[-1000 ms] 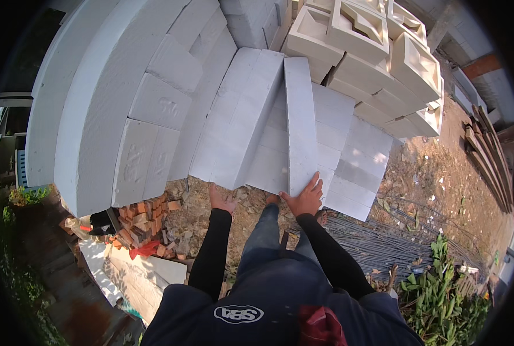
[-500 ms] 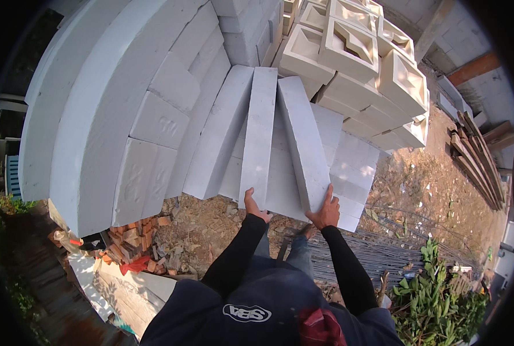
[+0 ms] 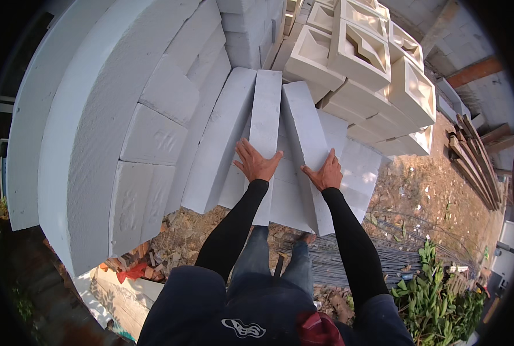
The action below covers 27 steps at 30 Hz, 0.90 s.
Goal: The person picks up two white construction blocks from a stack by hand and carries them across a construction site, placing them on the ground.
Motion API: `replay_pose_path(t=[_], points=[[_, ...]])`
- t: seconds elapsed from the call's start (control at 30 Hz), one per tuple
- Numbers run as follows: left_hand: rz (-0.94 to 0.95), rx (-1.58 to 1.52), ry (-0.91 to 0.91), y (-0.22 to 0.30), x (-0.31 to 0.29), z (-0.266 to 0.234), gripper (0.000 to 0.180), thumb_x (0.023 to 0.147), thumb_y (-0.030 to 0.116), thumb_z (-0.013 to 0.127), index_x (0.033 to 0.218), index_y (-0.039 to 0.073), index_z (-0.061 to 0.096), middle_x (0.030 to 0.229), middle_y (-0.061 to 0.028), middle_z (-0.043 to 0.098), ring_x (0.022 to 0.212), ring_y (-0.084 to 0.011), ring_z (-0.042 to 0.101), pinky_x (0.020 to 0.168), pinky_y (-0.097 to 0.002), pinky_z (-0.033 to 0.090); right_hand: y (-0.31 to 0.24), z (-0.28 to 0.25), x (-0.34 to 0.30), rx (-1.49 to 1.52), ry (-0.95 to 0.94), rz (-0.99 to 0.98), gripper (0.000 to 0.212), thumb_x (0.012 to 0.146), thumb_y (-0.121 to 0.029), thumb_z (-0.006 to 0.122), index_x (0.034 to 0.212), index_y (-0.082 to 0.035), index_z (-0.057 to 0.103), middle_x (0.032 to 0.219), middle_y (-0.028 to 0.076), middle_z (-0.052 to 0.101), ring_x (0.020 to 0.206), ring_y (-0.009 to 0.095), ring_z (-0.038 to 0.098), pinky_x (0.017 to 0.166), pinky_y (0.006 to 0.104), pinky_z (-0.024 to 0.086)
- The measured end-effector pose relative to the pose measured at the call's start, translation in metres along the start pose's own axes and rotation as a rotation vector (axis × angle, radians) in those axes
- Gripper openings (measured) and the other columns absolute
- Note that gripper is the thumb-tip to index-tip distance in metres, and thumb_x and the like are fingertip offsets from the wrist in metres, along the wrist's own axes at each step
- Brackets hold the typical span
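Several long white lightweight concrete blocks lean side by side on a low layer of like blocks (image 3: 358, 173). My left hand (image 3: 258, 165) is over the middle leaning block (image 3: 264, 118), fingers spread past its left edge and thumb toward its right; whether it presses on the block is hard to tell. Across the right leaning block (image 3: 305, 124) lies my right hand (image 3: 327, 173), thumb at the left edge and fingers stretched along the right. Both hands look open, not wrapped round anything. A third leaning block (image 3: 225, 138) stands to the left, untouched.
At left rises a tall stack of white blocks (image 3: 153, 132). Cream ventilation blocks (image 3: 361, 52) are piled at the far right. Dark metal rods (image 3: 355, 259) lie near my feet, with leafy branches (image 3: 441, 300) to the right. Wooden planks (image 3: 470, 161) lie farther right.
Both hands have shifted from the near ends of the middle and right blocks to farther up along them. The left fingers have spread. The view has moved a little closer to the blocks.
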<state>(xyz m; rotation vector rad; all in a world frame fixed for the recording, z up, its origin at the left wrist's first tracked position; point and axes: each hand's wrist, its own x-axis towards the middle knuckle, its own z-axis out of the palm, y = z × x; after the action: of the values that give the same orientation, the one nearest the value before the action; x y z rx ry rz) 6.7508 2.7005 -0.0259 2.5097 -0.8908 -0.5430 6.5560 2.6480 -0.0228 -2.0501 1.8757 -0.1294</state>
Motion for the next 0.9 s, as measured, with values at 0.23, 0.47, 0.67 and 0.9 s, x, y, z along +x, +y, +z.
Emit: replay_pose_path(t=[0.23,0.47,0.67,0.9], points=[[-0.007,0.18,0.146,0.023,0.013,0.028,0.114,0.058,0.049,0.074,0.141,-0.002,0.015,0.136,-0.0165,0.033,0.126,-0.027,0.032,0.102,-0.0513,0.023,-0.04,-0.002,0.039,-0.177,-0.225,0.246,0.13,0.048,-0.063,0.078,0.141,-0.004,0.008,0.124,0.02,0.042,0.115,0.037,0.046,0.086,0.0523,0.044],[-0.01,0.218,0.237,0.023,0.014,0.038,0.101,0.061,0.043,0.069,0.138,-0.001,0.022,0.126,-0.0129,0.042,0.111,-0.025,0.043,0.096,-0.0443,0.03,-0.042,0.0,0.044,-0.086,-0.321,0.376,0.116,0.053,-0.047,0.081,0.138,-0.012,0.011,0.125,0.015,0.038,0.111,0.035,0.047,0.086,0.06,0.039],[-0.002,0.284,0.323,0.02,0.015,0.038,0.099,0.059,0.044,0.069,0.137,0.0,0.026,0.122,-0.0107,0.045,0.108,-0.0241,0.045,0.086,-0.04,0.035,-0.024,-0.006,0.034,-0.043,-0.27,0.312,0.104,0.053,-0.04,0.079,0.133,-0.012,0.019,0.119,0.014,0.044,0.109,0.033,0.049,0.085,0.0498,0.042],[-0.015,0.331,0.285,0.018,0.017,0.042,0.102,0.06,0.044,0.069,0.138,-0.001,0.023,0.122,-0.0109,0.043,0.106,-0.0239,0.044,0.089,-0.0395,0.033,0.079,-0.029,-0.074,0.077,-0.277,0.277,0.11,0.05,-0.037,0.08,0.136,-0.008,0.018,0.119,0.017,0.043,0.11,0.037,0.047,0.082,0.054,0.043]])
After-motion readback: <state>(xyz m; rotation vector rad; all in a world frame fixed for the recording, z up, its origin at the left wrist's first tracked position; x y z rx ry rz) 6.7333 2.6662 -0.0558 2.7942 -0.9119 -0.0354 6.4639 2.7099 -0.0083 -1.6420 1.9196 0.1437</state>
